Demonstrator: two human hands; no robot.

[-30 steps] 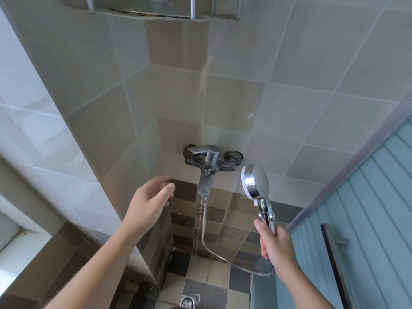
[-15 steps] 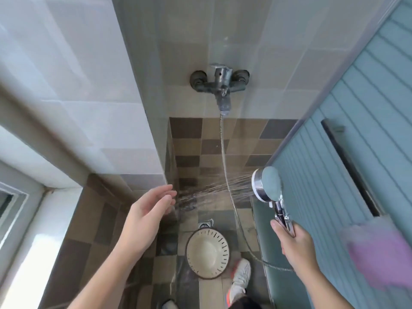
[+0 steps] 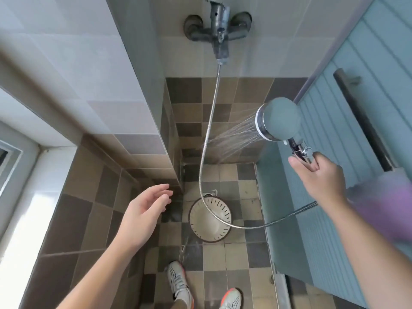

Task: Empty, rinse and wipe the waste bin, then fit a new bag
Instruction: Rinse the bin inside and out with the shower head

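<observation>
**Waste bin waits on the shower floor while water sprays past it**

Waste bin [image 3: 210, 217] is the pale, slotted tub standing on the checkered floor tiles [image 3: 234, 257], mouth up, a little way beyond the person's two shoes [image 3: 178, 284]. Nearest to me are those shoes — white with orange trim — planted on the wet tiles, with both bare forearms reaching out above them.

Left hand [image 3: 142, 210] hovers over the floor just left of the bin, fingers loosely spread and holding nothing. Right hand [image 3: 321, 175] is higher and to the right, its fingers wrapped round the handle of the shower head [image 3: 277, 118]. A blurred purple cloth [image 3: 383, 206] shows at the right edge by that forearm; how it is held I cannot tell.

Water fans leftward and down from the shower head toward the far corner of the floor, landing beyond the bin rather than in it. The metal hose [image 3: 206, 139] loops from the handle across the bin's opening, then climbs the back wall to the mixer tap [image 3: 219, 30] — mounted on grey wall tiles. A blue ribbed door [image 3: 356, 90] stands along the right.
</observation>
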